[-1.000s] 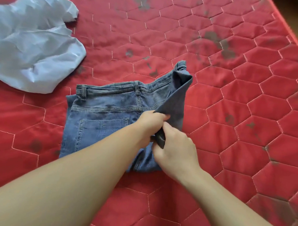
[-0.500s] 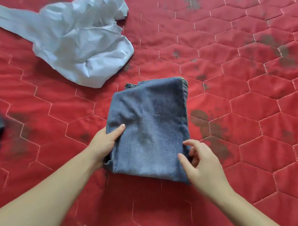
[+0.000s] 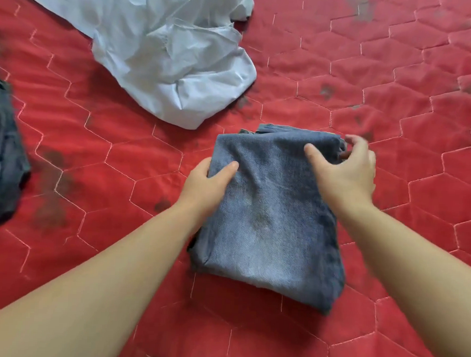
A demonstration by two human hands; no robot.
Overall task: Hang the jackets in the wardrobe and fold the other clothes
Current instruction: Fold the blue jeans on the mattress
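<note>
A folded pair of jeans (image 3: 270,220) lies flat on a red quilted mattress (image 3: 395,77) stitched in a hexagon pattern and marked with dark smudges. The jeans form a compact blue bundle, plain denim face up, with a bit of waistband showing at the far edge. The left hand (image 3: 205,183) grips the left edge of the jeans near the far corner: its thumb lies on top of the denim and its fingers curl under the edge, out of sight. The right hand (image 3: 345,169) sits at the far right corner of the jeans, thumb pressed on the top surface and fingers (image 3: 356,141) bent down over the corner of the bundle, so it holds that corner between thumb and fingers; this hand is slightly blurred. Both forearms reach in from the near side, one on each side of the jeans. Beyond the jeans and to their left, a crumpled pale blue shirt (image 3: 166,59) lies in a loose heap on the mattress, apart from the jeans. Far to the left of the jeans, at the picture's edge, lies a dark grey garment (image 3: 2,154), only partly in view and blurred.
</note>
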